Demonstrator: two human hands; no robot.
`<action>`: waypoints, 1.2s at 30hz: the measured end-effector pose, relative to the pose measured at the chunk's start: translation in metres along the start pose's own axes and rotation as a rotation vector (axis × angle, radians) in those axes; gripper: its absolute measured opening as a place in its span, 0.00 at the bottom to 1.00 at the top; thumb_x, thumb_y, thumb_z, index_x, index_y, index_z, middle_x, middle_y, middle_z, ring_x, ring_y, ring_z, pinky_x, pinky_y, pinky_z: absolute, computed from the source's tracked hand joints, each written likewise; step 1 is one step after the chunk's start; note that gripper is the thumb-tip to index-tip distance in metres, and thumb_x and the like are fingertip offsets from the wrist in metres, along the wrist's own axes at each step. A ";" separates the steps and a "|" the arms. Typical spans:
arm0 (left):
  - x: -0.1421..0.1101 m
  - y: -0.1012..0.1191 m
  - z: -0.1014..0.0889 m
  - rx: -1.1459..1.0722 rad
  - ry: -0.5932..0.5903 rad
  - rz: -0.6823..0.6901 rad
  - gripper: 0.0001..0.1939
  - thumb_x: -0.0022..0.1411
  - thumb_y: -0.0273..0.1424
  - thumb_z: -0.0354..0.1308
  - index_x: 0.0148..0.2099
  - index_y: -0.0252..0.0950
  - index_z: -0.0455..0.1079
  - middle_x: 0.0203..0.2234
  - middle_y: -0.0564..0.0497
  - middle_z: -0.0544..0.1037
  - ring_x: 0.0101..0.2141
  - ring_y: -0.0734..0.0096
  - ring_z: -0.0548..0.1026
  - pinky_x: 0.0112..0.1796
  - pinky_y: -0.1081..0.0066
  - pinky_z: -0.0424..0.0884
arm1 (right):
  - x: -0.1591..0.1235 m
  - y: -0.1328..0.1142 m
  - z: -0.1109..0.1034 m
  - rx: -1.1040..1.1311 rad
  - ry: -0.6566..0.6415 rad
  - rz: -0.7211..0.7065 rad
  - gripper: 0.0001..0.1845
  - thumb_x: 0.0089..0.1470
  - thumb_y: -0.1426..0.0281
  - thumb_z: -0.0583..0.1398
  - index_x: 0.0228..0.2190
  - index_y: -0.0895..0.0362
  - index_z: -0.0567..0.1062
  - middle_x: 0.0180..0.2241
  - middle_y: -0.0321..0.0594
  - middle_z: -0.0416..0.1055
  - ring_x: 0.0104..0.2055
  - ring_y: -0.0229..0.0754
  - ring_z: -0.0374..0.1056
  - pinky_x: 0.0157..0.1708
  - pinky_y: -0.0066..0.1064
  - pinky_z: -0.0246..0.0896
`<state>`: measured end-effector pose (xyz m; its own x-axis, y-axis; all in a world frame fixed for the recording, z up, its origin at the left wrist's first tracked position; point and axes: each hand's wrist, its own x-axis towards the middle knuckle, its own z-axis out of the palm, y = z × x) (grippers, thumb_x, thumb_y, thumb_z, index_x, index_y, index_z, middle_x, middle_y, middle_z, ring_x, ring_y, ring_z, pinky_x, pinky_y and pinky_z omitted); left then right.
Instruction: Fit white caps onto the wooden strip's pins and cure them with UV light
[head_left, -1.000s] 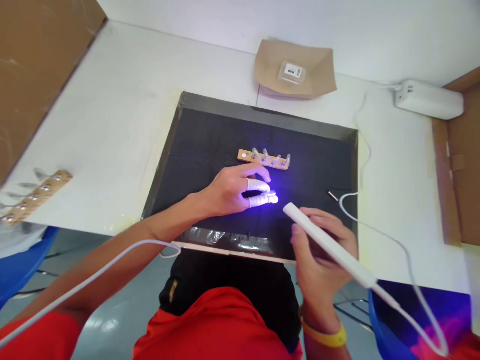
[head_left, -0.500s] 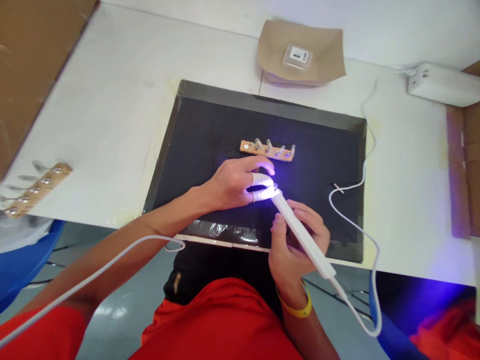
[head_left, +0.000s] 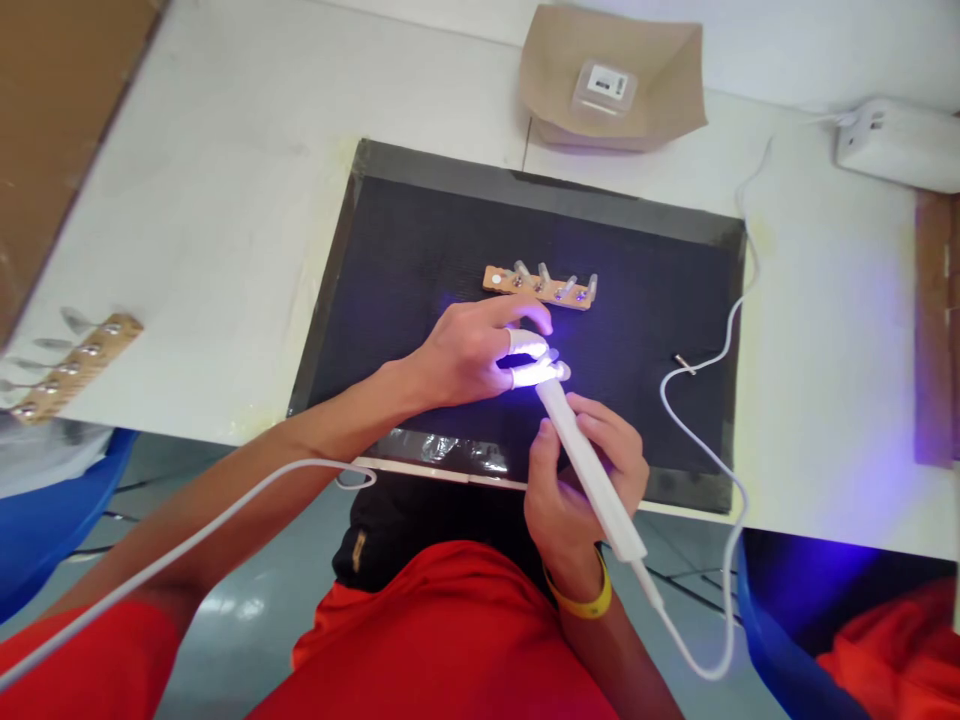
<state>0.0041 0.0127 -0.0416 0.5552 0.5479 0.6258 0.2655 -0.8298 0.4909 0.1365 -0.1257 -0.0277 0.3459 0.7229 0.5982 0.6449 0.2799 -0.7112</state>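
My right hand (head_left: 551,490) grips a white corded light wand (head_left: 592,475), its tip glowing violet against the fingertips of my left hand (head_left: 469,350). White finger cots (head_left: 529,374) cover two left fingers, which pinch a small translucent piece (head_left: 553,355); glare hides its exact shape. Just beyond the left hand, a cardboard strip (head_left: 540,286) with several clear pieces on metal studs lies on the black mat (head_left: 420,240).
A brown paper tray (head_left: 544,100) at the back contains a clear plastic box (head_left: 604,88). Another studded strip (head_left: 79,368) lies left. A white cable (head_left: 701,440) crosses the mat's right side past a small metal pin (head_left: 684,365). A white power strip (head_left: 907,145) stands back right.
The wand's tip has shifted slightly down and left relative to the left fingertips, exposing more of the piece beside them. Both hands keep their grips. The whole view has shifted slightly.
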 end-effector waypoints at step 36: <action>0.005 -0.005 -0.010 -0.172 -0.297 -0.129 0.09 0.66 0.37 0.69 0.38 0.36 0.82 0.46 0.47 0.84 0.43 0.67 0.83 0.45 0.71 0.77 | 0.023 0.037 -0.040 0.374 -0.140 0.322 0.16 0.57 0.77 0.69 0.44 0.51 0.75 0.44 0.38 0.79 0.40 0.43 0.78 0.43 0.45 0.78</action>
<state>-0.0027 0.0212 -0.0346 0.7372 0.5710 0.3612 0.2256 -0.7120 0.6650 0.1958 -0.1245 -0.0256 0.3757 0.8804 0.2895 0.2239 0.2169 -0.9502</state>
